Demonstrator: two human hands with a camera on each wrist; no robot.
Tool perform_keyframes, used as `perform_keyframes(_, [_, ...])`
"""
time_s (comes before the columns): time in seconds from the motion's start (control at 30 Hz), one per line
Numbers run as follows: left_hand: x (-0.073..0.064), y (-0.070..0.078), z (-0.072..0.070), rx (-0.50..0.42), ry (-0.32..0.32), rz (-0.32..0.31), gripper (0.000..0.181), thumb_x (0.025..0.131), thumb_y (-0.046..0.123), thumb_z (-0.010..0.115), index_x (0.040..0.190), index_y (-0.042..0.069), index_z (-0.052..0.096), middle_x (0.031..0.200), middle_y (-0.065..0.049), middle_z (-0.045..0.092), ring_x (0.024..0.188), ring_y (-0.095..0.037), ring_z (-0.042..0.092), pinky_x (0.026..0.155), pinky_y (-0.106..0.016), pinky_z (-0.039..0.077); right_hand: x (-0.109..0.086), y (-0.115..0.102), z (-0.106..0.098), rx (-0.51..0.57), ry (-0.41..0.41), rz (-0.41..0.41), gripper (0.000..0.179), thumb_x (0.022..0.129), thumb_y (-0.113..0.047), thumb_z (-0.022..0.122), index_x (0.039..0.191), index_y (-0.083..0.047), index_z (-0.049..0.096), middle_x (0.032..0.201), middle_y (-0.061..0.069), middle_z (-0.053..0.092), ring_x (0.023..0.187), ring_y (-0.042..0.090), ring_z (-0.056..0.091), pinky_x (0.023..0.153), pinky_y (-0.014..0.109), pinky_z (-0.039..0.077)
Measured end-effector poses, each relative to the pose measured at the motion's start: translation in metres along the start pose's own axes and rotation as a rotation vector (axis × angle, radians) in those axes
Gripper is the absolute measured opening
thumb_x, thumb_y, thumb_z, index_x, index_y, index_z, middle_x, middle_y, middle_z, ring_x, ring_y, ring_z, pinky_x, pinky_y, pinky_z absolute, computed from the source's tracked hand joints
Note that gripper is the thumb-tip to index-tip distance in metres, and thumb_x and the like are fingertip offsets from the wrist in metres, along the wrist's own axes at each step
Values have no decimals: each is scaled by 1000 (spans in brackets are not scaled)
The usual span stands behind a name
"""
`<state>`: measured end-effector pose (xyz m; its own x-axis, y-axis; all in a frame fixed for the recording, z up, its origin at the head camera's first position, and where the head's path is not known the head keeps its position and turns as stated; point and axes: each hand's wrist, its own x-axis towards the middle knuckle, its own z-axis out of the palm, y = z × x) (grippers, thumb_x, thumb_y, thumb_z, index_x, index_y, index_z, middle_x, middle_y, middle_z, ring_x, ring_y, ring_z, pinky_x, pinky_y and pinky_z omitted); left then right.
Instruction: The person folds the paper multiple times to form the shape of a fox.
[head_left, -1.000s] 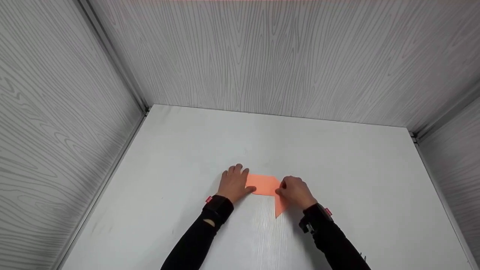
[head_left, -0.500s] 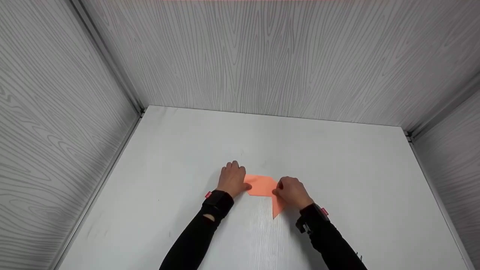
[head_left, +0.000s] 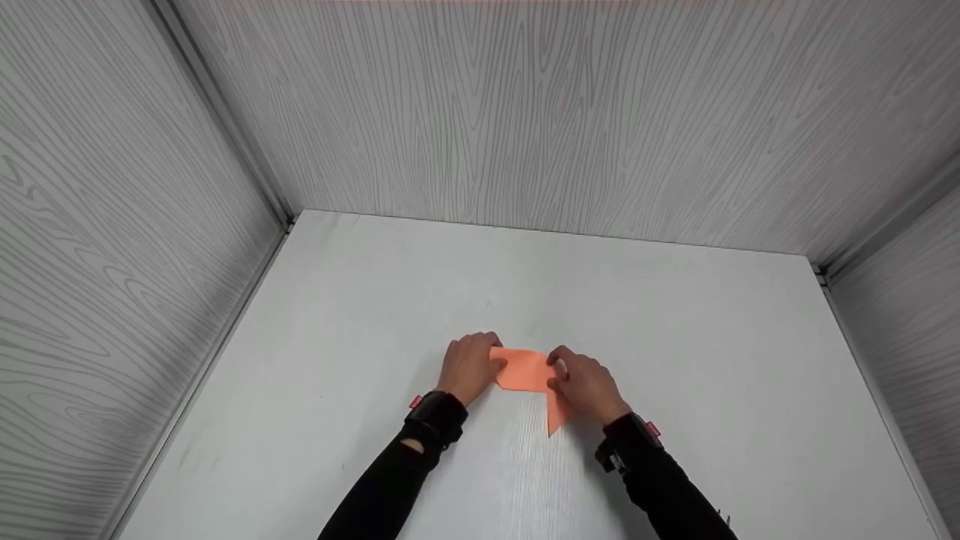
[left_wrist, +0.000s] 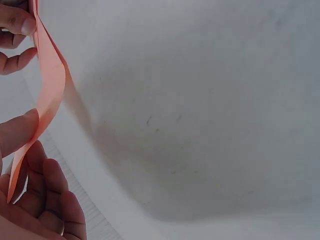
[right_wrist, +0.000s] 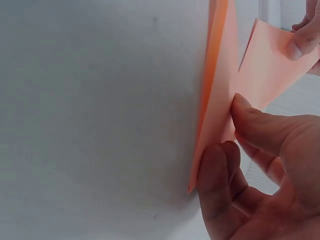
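A folded sheet of orange paper [head_left: 523, 370] spans the gap between both hands over the white table, with a pointed flap hanging toward the near side at its right end. My left hand [head_left: 469, 367] pinches the paper's left end, thumb on the near face and fingers behind. In the left wrist view the paper [left_wrist: 52, 82] bows in a curve and stands off the surface, casting a shadow. At the right end, my right hand [head_left: 589, 382] pinches the folded part between thumb and fingers. Layered folds of the paper [right_wrist: 220, 85] show edge-on in the right wrist view.
The white tabletop [head_left: 390, 285] carries faint smudges. Grey wood-grain panels rise at the back [head_left: 480, 112], the left [head_left: 97, 262] and the right [head_left: 900, 300]. Both wrists wear black straps over dark sleeves.
My left hand has gone from lying flat with spread fingers to pinching the paper's left end. The right hand's fingers have spread a little on the fold.
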<state>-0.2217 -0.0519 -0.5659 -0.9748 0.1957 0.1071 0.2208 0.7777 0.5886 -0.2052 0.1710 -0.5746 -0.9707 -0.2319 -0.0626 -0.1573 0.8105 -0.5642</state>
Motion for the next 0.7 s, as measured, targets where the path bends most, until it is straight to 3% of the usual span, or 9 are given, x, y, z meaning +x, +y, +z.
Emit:
perform_keyframes(0.17, [-1, 1, 1, -89, 16, -24, 11, 92, 10, 76, 102, 5, 74, 100, -11, 79, 88, -25, 71, 81, -40, 56, 0, 1, 4, -44, 14, 6, 33, 96, -12, 76, 128, -12, 68, 88, 11, 69, 76, 20, 52, 68, 34, 42])
perform_keyframes(0.33, [-4, 4, 2, -162, 18, -48, 9, 95, 13, 75, 102, 7, 75, 93, -8, 76, 78, -16, 62, 71, -31, 51, 0, 2, 4, -47, 15, 7, 34, 96, -12, 76, 129, -13, 70, 86, 9, 67, 75, 19, 52, 67, 33, 41])
perform_keyframes(0.53, [-12, 11, 8, -192, 3, -20, 8, 98, 16, 73, 101, 9, 76, 110, -9, 80, 96, -23, 71, 87, -39, 58, -1, 2, 3, -44, 36, -18, 33, 95, -11, 77, 127, -11, 72, 90, 10, 70, 77, 20, 54, 68, 36, 46])
perform_keyframes(0.7, [-19, 17, 14, -234, -58, -1, 6, 99, 12, 70, 103, 10, 73, 131, -14, 76, 120, -31, 72, 105, -48, 58, 0, 1, 4, -48, 37, -28, 29, 94, -11, 78, 123, -9, 73, 94, 12, 73, 80, 22, 58, 73, 41, 51])
